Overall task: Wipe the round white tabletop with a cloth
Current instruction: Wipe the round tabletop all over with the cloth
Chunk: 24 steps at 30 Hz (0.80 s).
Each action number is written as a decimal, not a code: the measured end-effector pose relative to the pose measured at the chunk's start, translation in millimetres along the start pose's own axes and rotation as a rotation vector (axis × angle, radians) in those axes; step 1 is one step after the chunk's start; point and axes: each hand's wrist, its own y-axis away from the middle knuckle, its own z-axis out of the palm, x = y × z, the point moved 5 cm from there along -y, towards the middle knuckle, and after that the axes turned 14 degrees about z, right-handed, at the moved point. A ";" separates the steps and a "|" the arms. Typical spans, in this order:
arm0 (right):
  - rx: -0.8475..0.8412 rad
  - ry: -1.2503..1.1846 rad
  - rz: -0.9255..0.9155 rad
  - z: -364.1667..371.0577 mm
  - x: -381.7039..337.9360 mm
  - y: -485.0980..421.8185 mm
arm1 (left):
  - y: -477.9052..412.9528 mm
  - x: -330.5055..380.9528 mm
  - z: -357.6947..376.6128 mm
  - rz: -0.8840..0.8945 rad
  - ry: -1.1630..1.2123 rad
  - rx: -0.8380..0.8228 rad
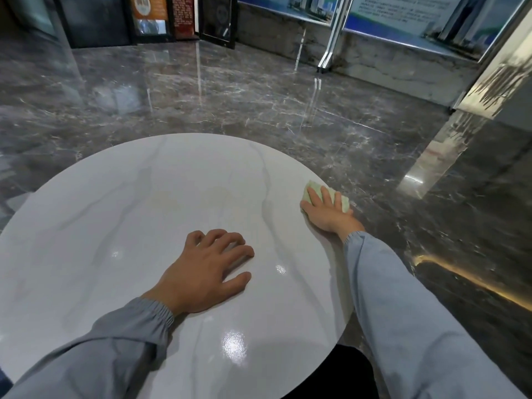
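The right hand [326, 210] presses flat, fingers spread, on a pale green cloth [316, 191] at the right edge of the tabletop [129, 203]. The left hand [208, 273] rests open near the middle. Wiping seems underway; I cannot judge how much remains. The wall posters [149, 12] are too blurred to read.
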 end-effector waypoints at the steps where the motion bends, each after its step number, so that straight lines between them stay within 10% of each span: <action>1: 0.008 0.003 -0.006 3.0 3.1 5.0 | 0.1 -0.1 0.4 0.001 0.000 0.003; 17: 0.115 0.035 -0.162 105.8 62.4 215.3 | 2.1 -2.1 4.4 -0.005 0.013 0.031; 24: 0.175 -0.004 -0.053 76.7 61.7 155.6 | 3.0 -3.2 4.8 -0.016 0.009 0.020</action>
